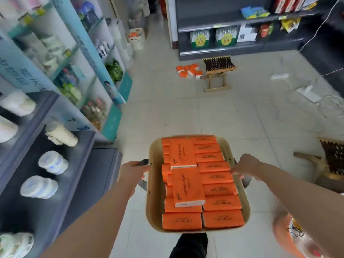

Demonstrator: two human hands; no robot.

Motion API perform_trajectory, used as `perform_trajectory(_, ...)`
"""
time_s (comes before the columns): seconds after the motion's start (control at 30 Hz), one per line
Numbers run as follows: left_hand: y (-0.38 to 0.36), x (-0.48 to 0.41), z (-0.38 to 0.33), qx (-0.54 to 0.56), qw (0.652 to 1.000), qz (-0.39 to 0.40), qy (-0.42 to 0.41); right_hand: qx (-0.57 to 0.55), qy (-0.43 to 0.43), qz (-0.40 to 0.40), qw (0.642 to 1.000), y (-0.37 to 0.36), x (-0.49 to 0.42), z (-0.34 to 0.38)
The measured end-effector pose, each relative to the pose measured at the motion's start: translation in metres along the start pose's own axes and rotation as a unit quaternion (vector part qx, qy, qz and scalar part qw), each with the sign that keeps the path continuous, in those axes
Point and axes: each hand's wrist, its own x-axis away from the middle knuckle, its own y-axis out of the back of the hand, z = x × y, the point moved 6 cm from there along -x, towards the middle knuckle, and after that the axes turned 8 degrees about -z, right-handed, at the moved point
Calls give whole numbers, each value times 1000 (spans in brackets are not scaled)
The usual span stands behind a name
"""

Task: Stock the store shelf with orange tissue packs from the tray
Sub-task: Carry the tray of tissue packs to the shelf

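A tan tray (pixel 155 211) hangs in front of me above the tiled floor, packed with several orange tissue packs (pixel 221 202) in rows; two more lie loose on top. My left hand (pixel 135 171) grips the tray's dark left handle. My right hand (pixel 245 165) holds the right handle. The dark store shelf (pixel 46 198) runs along my left side, carrying white paper rolls.
More orange packs (pixel 189 70) lie scattered on the floor far ahead beside a wooden folding stool (pixel 217 71). A second stool (pixel 329 161) stands at right. White cables and a power strip (pixel 309 94) trail across the right floor. A dark shelving unit (pixel 242 34) stands at the back.
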Motion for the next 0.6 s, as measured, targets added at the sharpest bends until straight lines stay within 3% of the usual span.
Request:
perform_trajectory(0.17, -74, -71, -71, -58, 997, 47, -4, -34, -47, 13, 998, 50, -77, 13)
perform_trajectory(0.4, -154, -149, -164, -79, 996, 34, 7, -163, 4, -5, 987, 135, -175, 53)
perform_trajectory(0.6, -219, -193, -264, -58, 998, -3, -5, -143, 35, 10, 989, 209, -275, 98)
